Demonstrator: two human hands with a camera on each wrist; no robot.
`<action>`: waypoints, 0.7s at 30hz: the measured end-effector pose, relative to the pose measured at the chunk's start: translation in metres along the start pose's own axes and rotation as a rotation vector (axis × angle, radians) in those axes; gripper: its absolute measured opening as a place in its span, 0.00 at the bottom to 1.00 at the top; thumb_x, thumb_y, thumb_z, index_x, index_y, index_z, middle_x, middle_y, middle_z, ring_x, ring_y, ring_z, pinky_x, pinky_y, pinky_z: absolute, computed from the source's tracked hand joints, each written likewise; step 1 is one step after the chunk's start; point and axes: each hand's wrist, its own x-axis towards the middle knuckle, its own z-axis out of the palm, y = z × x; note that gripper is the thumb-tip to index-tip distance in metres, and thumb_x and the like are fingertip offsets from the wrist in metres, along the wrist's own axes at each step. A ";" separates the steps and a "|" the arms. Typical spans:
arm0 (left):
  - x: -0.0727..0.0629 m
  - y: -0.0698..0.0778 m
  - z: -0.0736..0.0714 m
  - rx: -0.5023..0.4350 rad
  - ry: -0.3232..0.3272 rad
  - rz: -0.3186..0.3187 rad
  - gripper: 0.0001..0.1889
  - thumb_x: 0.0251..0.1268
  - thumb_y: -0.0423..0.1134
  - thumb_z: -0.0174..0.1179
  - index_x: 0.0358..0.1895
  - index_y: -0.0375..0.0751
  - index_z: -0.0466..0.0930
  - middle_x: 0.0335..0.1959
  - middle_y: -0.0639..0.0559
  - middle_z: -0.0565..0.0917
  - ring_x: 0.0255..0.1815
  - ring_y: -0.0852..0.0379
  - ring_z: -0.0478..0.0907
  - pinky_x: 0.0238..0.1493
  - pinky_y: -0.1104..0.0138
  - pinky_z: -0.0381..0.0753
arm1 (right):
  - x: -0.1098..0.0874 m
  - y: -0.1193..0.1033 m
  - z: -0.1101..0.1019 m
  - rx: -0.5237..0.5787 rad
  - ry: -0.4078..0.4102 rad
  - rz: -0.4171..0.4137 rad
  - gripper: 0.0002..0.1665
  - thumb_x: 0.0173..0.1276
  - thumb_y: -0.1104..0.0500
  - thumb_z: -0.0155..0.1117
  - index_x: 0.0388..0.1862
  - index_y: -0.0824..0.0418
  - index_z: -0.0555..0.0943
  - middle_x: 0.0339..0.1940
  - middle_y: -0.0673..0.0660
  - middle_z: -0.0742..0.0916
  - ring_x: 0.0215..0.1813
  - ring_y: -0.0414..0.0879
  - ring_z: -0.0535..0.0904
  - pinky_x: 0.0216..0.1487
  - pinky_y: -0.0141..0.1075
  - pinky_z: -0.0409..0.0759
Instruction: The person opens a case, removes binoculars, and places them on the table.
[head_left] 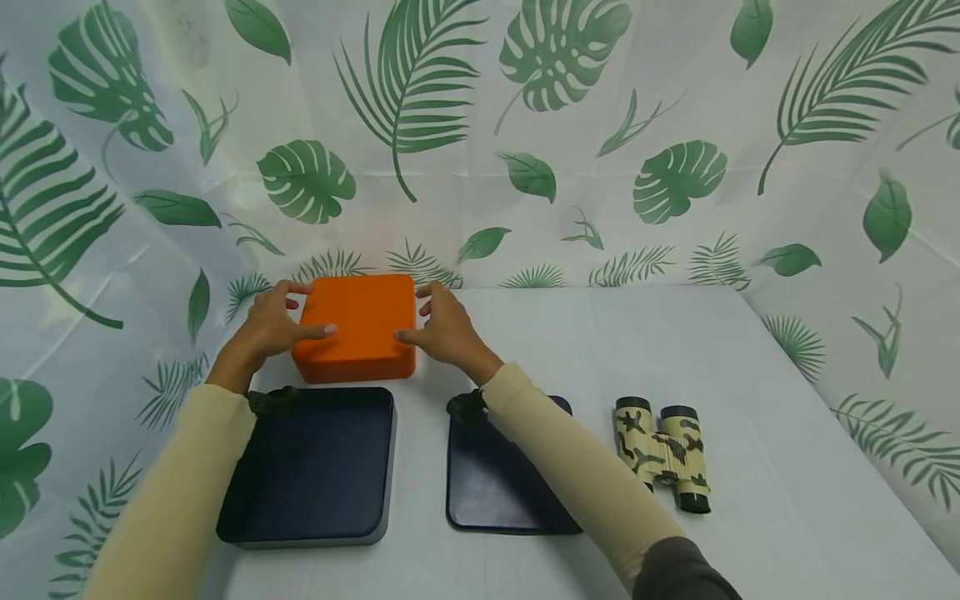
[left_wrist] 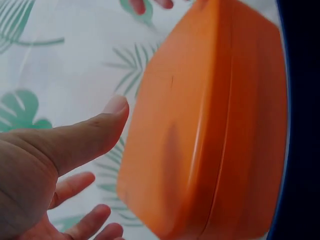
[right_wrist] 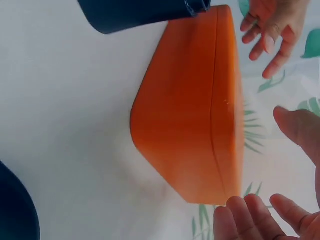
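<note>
An orange box [head_left: 360, 321] with a seam running around its side stands at the far left of the table. On its left side my left hand [head_left: 272, 323] is spread, the thumb extended over the top; in the left wrist view that thumb [left_wrist: 90, 137] shows apart from the box. My right hand [head_left: 447, 329] is at the box's right side, thumb and fingers spread. From the right wrist, its fingers [right_wrist: 250, 215] appear beside the lower end of the box. Neither hand grips anything.
A dark blue open tray [head_left: 315, 475] lies in front of the orange box. To its right, a flat dark blue lid-like panel [head_left: 502, 492] lies partly under my right forearm. Camouflage binoculars [head_left: 663, 454] rest farther right. Leaf-patterned cloth [head_left: 450, 167] hangs behind the white table [head_left: 765, 467].
</note>
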 end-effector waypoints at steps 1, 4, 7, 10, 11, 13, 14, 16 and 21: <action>0.001 -0.003 -0.002 -0.010 -0.016 -0.005 0.50 0.68 0.53 0.73 0.84 0.39 0.53 0.78 0.23 0.58 0.74 0.25 0.60 0.71 0.34 0.71 | 0.002 0.000 0.001 0.014 -0.007 0.014 0.46 0.66 0.48 0.81 0.75 0.59 0.67 0.62 0.64 0.81 0.52 0.53 0.79 0.48 0.39 0.84; 0.005 -0.008 -0.007 -0.045 -0.061 -0.018 0.51 0.69 0.52 0.73 0.85 0.40 0.50 0.80 0.22 0.56 0.75 0.24 0.60 0.72 0.33 0.70 | 0.008 0.002 0.003 0.034 -0.025 0.049 0.47 0.64 0.47 0.82 0.74 0.57 0.66 0.61 0.64 0.81 0.49 0.53 0.78 0.44 0.37 0.82; 0.008 -0.012 -0.010 -0.070 -0.101 -0.030 0.52 0.69 0.52 0.73 0.85 0.41 0.48 0.80 0.23 0.55 0.75 0.25 0.60 0.74 0.33 0.68 | 0.013 0.004 0.006 0.034 -0.040 0.070 0.48 0.63 0.46 0.83 0.73 0.56 0.66 0.59 0.62 0.81 0.49 0.53 0.78 0.44 0.37 0.81; 0.012 -0.014 -0.010 -0.073 -0.136 -0.034 0.52 0.69 0.51 0.73 0.85 0.40 0.47 0.79 0.23 0.57 0.75 0.26 0.60 0.75 0.33 0.67 | 0.019 0.007 0.008 0.044 -0.051 0.093 0.48 0.63 0.46 0.83 0.73 0.56 0.66 0.57 0.60 0.81 0.50 0.53 0.78 0.47 0.39 0.81; 0.013 -0.015 -0.010 -0.073 -0.145 -0.035 0.52 0.69 0.51 0.73 0.84 0.39 0.47 0.79 0.23 0.57 0.75 0.26 0.60 0.75 0.33 0.67 | 0.021 0.008 0.008 0.050 -0.054 0.103 0.47 0.63 0.46 0.83 0.72 0.56 0.66 0.57 0.59 0.81 0.51 0.53 0.79 0.49 0.40 0.81; 0.014 -0.017 -0.010 -0.074 -0.157 -0.035 0.52 0.69 0.50 0.73 0.84 0.39 0.46 0.79 0.23 0.57 0.75 0.26 0.61 0.76 0.33 0.66 | 0.024 0.009 0.010 0.073 -0.060 0.120 0.47 0.63 0.47 0.83 0.73 0.56 0.66 0.56 0.59 0.82 0.52 0.53 0.80 0.52 0.41 0.82; 0.015 -0.017 -0.010 -0.075 -0.158 -0.034 0.52 0.70 0.50 0.73 0.84 0.39 0.45 0.79 0.23 0.57 0.75 0.26 0.61 0.76 0.33 0.66 | 0.026 0.009 0.010 0.087 -0.063 0.130 0.47 0.63 0.47 0.83 0.73 0.56 0.66 0.56 0.59 0.82 0.52 0.53 0.80 0.53 0.42 0.82; 0.016 -0.019 -0.009 -0.080 -0.154 -0.035 0.52 0.70 0.49 0.73 0.84 0.39 0.45 0.79 0.23 0.57 0.75 0.26 0.62 0.76 0.33 0.66 | 0.029 0.010 0.010 0.109 -0.071 0.148 0.47 0.63 0.47 0.83 0.73 0.55 0.66 0.56 0.59 0.82 0.53 0.54 0.80 0.55 0.43 0.81; 0.017 -0.024 -0.006 -0.090 -0.145 -0.055 0.52 0.70 0.49 0.73 0.83 0.39 0.45 0.78 0.23 0.58 0.74 0.27 0.62 0.76 0.34 0.66 | 0.034 0.012 0.010 0.129 -0.092 0.194 0.46 0.64 0.47 0.82 0.72 0.54 0.66 0.54 0.58 0.83 0.51 0.53 0.80 0.53 0.41 0.80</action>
